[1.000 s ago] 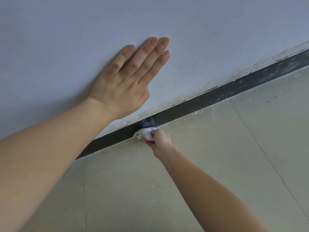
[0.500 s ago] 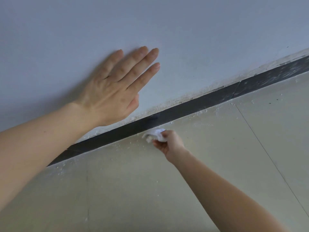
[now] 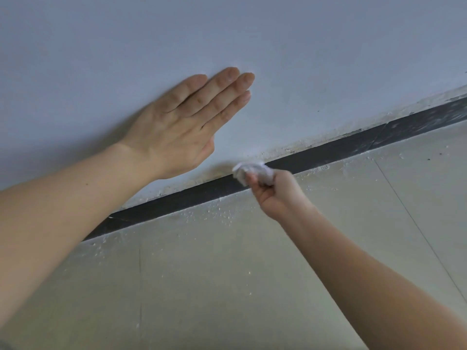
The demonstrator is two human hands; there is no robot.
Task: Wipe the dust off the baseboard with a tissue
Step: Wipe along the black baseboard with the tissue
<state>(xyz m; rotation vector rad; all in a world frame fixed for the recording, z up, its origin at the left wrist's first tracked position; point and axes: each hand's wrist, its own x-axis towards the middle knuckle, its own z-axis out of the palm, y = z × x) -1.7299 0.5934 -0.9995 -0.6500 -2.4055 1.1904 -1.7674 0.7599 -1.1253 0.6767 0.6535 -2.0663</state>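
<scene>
A dark baseboard (image 3: 336,151) runs diagonally from lower left to upper right where the white wall meets the floor. Its far right stretch is streaked with pale dust. My right hand (image 3: 275,193) grips a crumpled white tissue (image 3: 252,170) and holds it against the baseboard near the middle of the view. My left hand (image 3: 184,125) lies flat on the wall above the baseboard, fingers straight and together, to the upper left of the tissue.
The white wall (image 3: 303,59) fills the upper half. Pale floor tiles (image 3: 227,286) with thin joints fill the lower half. White crumbs of dust lie on the floor (image 3: 214,215) along the baseboard's foot.
My right hand has carried the tissue to the right along the baseboard. My left hand stays flat on the wall. The view has shifted slightly.
</scene>
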